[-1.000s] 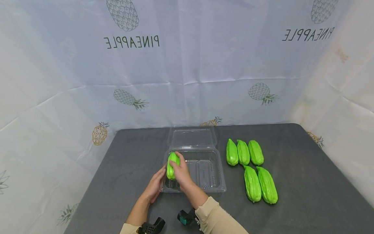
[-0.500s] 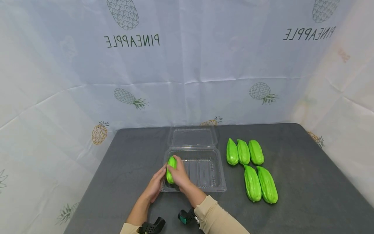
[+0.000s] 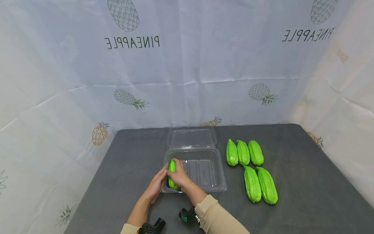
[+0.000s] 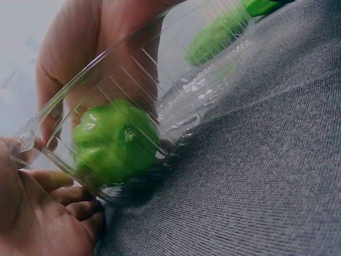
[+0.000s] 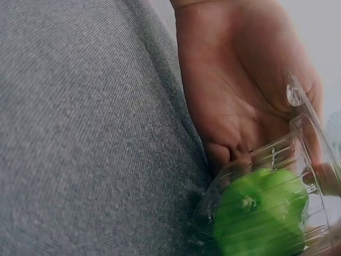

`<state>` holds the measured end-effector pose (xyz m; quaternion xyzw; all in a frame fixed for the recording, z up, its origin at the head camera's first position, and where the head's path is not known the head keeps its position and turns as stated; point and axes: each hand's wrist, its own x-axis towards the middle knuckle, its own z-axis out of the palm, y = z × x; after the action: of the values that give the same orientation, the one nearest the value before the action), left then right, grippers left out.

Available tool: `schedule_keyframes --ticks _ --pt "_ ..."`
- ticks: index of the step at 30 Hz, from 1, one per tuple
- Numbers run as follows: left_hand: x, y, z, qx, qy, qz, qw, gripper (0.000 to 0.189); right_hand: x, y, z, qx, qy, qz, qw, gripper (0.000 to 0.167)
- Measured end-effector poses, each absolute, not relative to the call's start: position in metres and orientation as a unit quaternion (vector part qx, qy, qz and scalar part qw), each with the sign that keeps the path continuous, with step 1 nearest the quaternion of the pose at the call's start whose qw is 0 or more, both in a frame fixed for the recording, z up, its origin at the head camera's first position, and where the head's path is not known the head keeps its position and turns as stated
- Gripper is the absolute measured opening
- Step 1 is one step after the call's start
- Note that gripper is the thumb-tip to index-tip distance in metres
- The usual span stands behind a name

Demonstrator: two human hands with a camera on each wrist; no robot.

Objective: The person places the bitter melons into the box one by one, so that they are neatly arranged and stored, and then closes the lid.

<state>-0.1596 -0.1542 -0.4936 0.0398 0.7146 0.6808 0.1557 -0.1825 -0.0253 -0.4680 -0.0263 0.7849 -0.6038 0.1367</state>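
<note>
My right hand holds a bright green ribbed gourd lengthwise inside the left end of a clear plastic clamshell box. In the left wrist view the gourd shows through the box's front wall, low in the box, with the right hand reaching down over it. Along the outside of the left wall lies my left hand, its fingers extended against the plastic. The right wrist view has the left hand's palm beside the wall and the gourd's blunt end behind it.
The box's lid lies folded back toward the rear. To the right, several matching gourds lie on the grey table in two rows. A white pineapple-print cloth hangs behind the table.
My right hand has lowered the gourd into the box, bringing it nearer the front-left corner. The left hand has stayed at the left wall, and the other gourds have not moved.
</note>
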Motion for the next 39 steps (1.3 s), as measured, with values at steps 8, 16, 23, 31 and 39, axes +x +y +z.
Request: schedule_keyframes --ticks 8,16,23,31,39 --pt "-0.161 -0.153 -0.496 0.044 0.718 0.676 0.159 0.062 -0.182 -0.025 -0.465 -0.007 0.773 -0.615 0.157 0.065" --pt "-0.161 -0.153 -0.495 0.041 0.717 0.678 0.158 0.061 -0.184 -0.024 -0.465 -0.018 0.767 -0.620 0.164 0.071" --pt "-0.159 -0.153 -0.495 0.040 0.716 0.679 0.155 0.063 -0.185 -0.023 -0.465 -0.017 0.757 -0.633 0.162 0.073" --pt "-0.157 -0.153 -0.495 0.035 0.720 0.676 0.153 0.065 -0.184 -0.021 -0.463 -0.006 0.750 -0.641 0.164 0.075" --pt "-0.157 -0.151 -0.496 0.038 0.724 0.672 0.152 0.064 -0.181 -0.009 -0.446 -0.022 0.742 -0.651 0.159 0.074"
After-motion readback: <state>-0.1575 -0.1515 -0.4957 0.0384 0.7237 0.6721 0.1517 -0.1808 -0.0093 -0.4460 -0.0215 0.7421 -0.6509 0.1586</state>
